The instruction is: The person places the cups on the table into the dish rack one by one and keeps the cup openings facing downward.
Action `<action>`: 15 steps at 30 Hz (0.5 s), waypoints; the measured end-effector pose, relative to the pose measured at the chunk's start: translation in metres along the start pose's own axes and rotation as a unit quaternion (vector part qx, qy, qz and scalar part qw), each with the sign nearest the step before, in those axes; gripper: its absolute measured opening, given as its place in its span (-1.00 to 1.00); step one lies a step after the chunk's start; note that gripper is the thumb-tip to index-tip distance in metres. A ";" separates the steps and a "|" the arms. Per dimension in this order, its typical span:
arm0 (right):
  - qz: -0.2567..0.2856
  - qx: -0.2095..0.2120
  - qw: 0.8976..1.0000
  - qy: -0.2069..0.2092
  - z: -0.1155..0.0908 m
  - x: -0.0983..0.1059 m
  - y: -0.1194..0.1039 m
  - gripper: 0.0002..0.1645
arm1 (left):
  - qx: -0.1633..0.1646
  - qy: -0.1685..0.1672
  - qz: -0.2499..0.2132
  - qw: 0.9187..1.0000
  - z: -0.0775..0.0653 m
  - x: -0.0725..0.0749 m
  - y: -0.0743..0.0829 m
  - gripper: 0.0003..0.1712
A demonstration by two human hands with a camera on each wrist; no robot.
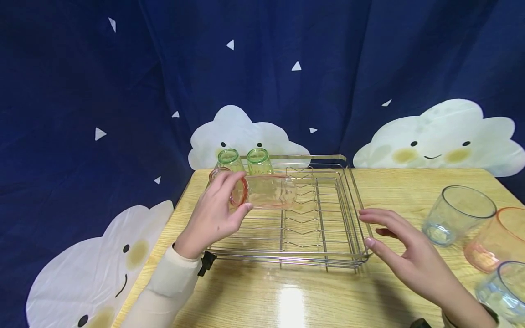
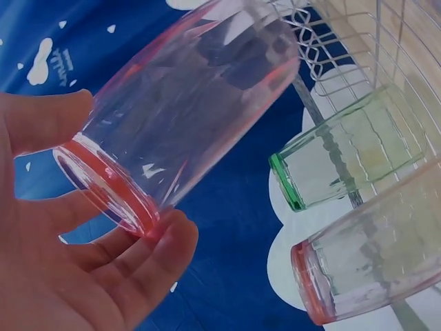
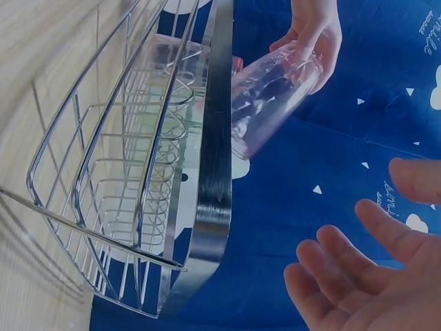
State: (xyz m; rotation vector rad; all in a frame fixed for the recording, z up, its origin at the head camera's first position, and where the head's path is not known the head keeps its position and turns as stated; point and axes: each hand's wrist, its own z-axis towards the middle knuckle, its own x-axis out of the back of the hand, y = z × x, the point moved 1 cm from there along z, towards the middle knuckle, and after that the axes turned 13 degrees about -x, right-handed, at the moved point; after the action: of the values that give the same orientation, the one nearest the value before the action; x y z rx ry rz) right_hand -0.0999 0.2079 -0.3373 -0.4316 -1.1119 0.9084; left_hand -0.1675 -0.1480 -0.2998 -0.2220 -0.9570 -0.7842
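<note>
My left hand [image 1: 211,216] pinches a clear pinkish glass [image 1: 270,192] by its red-ringed end, thumb on one side and fingers on the other. The glass lies sideways in the air above a wire dish rack [image 1: 321,218]. Two green glasses [image 1: 258,165] stand at the rack's back left, their thick green ends up. Partly hidden behind the left hand is another pink glass [image 2: 372,255], seen beside a green one in the left wrist view. My right hand [image 1: 410,255] holds nothing, its fingers loosely spread by the rack's right side; the right wrist view shows them apart from the rack.
On the wooden table [image 1: 246,296] to the right stand a grey-blue glass [image 1: 453,223], an orange glass [image 1: 494,241] and a bluish glass [image 1: 500,289], mouths up. A dark blue curtain [image 1: 262,91] with cloud faces hangs behind and left of the table.
</note>
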 end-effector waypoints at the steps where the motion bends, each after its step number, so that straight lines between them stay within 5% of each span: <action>1: 0.000 -0.001 1.000 0.000 0.000 0.000 0.000 -0.39 | 0.001 -0.004 0.004 1.000 0.001 0.000 -0.001 -0.25; 15: 0.004 0.006 1.000 -0.002 -0.001 -0.004 0.003 -0.38 | 0.009 -0.076 0.055 0.996 0.025 -0.013 -0.011 -0.26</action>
State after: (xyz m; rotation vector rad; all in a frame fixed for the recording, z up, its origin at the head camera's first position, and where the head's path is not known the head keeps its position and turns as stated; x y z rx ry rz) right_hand -0.1007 0.2064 -0.3420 -0.4252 -1.1088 0.9228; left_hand -0.1954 -0.1372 -0.2972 -0.3182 -1.0854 -0.6646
